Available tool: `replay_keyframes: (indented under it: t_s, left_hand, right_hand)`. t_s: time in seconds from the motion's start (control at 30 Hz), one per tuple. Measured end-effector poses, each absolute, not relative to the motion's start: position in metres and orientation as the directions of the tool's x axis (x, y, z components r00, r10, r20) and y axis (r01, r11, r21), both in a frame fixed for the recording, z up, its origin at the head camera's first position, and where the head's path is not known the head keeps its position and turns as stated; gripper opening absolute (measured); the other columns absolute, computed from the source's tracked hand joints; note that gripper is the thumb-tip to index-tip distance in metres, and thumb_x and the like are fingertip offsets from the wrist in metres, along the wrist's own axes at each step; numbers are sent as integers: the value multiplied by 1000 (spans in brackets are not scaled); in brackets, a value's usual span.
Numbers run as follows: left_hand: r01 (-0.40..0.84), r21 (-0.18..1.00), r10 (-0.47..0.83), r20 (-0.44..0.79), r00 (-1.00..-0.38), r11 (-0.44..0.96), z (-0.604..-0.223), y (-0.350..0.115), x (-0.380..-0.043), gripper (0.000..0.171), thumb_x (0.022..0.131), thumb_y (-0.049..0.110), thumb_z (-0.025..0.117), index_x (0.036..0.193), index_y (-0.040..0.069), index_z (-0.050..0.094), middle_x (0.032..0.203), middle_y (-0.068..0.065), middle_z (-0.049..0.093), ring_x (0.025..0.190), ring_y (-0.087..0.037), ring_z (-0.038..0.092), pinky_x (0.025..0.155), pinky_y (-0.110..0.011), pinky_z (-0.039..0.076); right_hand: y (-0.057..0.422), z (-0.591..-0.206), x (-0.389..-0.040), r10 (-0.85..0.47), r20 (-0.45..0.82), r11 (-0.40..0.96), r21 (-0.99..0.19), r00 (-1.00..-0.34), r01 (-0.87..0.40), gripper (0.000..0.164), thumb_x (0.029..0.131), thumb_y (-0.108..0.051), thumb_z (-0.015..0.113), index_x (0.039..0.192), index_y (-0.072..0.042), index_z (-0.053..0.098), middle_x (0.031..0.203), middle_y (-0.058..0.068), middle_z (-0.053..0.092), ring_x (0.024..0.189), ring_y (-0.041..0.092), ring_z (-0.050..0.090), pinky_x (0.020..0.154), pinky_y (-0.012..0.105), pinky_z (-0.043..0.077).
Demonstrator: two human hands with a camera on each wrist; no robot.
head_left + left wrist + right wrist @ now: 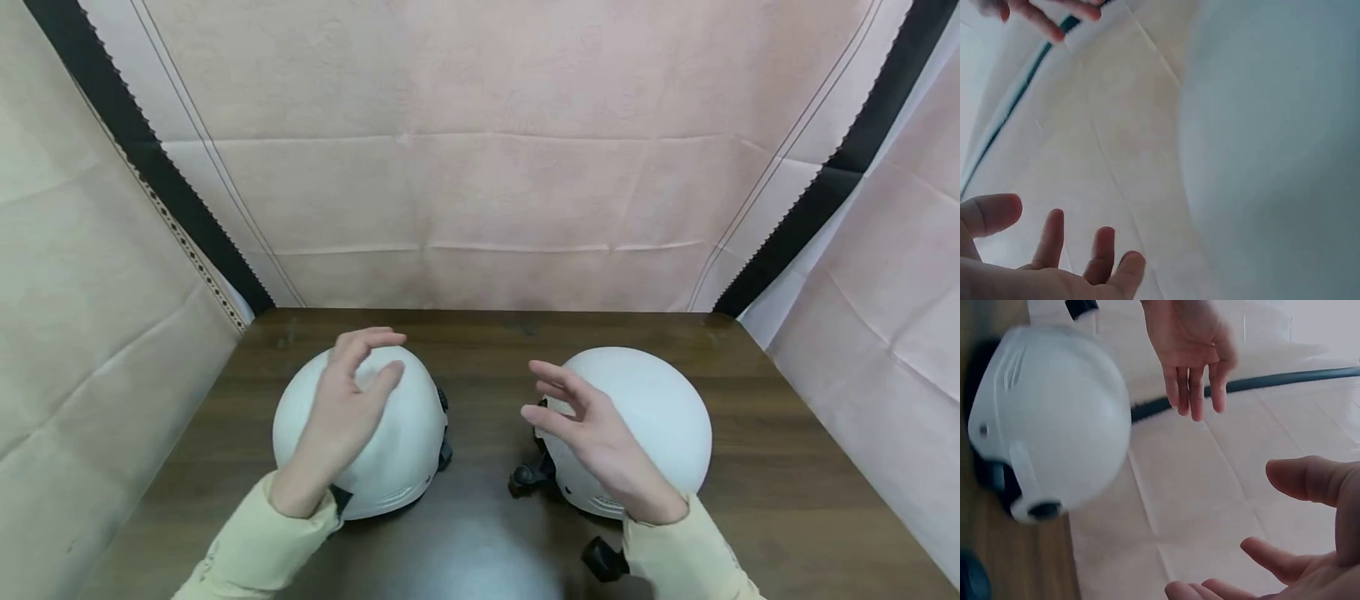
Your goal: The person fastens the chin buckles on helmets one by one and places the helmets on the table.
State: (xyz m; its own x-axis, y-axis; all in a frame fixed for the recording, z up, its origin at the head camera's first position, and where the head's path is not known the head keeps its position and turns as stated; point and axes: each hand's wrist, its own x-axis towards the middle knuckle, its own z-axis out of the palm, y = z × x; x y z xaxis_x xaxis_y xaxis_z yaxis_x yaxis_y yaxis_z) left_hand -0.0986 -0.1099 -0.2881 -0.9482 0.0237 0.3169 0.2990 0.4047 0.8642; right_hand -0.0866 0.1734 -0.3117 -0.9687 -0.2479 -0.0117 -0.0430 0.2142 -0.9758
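Two white helmets lie dome up, side by side, on the dark wooden table. Above the left helmet (411,442) is my left hand (347,417), its fingers loosely bent and nothing in its grasp. My right hand (600,433) hovers in front of the right helmet (667,408), thumb and fingers spread apart and holding nothing. In the left wrist view a pale helmet shell (1279,156) fills the right side, beside the left hand's fingers (1104,250). The right wrist view shows a helmet (1066,419) with black fittings, apart from the right hand's thumb (1297,478).
Black parts (528,477) stick out at the right helmet's left side. Another black piece (604,559) lies by the right sleeve. Pale fabric walls (480,192) with black edge strips (855,150) enclose the brown wooden table (480,367) at the back and both sides.
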Motion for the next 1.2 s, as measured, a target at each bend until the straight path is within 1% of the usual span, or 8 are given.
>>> replay_keyframes:
  t_s: [0.17,0.3,0.47,0.6,0.73,1.0,1.1,1.2]
  left_hand:
    - [279,879,90,265,-960,387,-300,-81,-98,24,95,14,59,119,17,63,137,1,44,131,-21,29,103,-56,29]
    - [277,886,150,238,-960,371,-308,-59,-97,24,95,15,59,119,18,63,136,2,44,131,-20,29,104,-53,30]
    - [240,893,226,162,-960,380,-319,-32,-95,25,94,20,59,120,21,61,134,3,44,128,-19,33,101,-49,35]
    - [173,877,313,28,-949,448,-332,-12,-96,33,96,28,56,128,20,56,138,-2,40,130,-23,33,98,-52,36]
    - [123,845,380,-101,-919,521,-349,3,-101,49,95,36,55,138,13,48,144,-11,36,129,-26,35,96,-51,39]
    - [221,621,411,-179,-894,752,-382,21,-109,61,88,35,68,134,-2,50,123,-19,48,115,-32,40,92,-44,41]
    - [279,477,406,-186,-895,834,-391,26,-107,50,84,37,74,115,-1,61,106,-15,53,100,-30,44,84,-41,42]
    - [316,396,416,-199,-887,862,-396,29,-107,31,84,36,75,82,7,64,89,-8,56,86,-26,48,74,-38,42]
  right_hand:
    - [205,-308,-77,-168,55,316,-943,-984,-106,56,92,-29,69,143,-20,46,149,4,40,136,29,38,104,47,38]
    - [231,-304,-68,-89,105,404,-905,-990,-132,57,93,-29,68,143,-15,46,146,7,41,133,32,42,97,29,45]
    - [261,-305,-64,14,186,492,-856,-982,-155,60,93,-28,67,145,-10,43,147,10,42,131,35,43,89,10,42]
    - [286,-310,-67,106,130,535,-843,-986,-54,69,94,-37,64,151,-14,34,155,11,31,136,41,34,103,39,41]
    - [317,-320,-71,173,18,529,-845,-985,77,75,95,-49,56,155,-17,25,158,13,22,138,43,28,101,64,31]
    - [351,-348,-75,157,-181,471,-850,-971,235,86,96,-61,41,156,-6,13,158,23,14,141,46,13,104,66,21]
    - [352,-357,-76,134,-211,459,-853,-968,249,88,96,-63,36,155,-2,13,158,24,13,141,43,15,104,61,27]
    - [352,-362,-77,106,-235,442,-859,-966,257,90,96,-64,32,154,2,10,157,26,12,141,43,16,102,57,33]
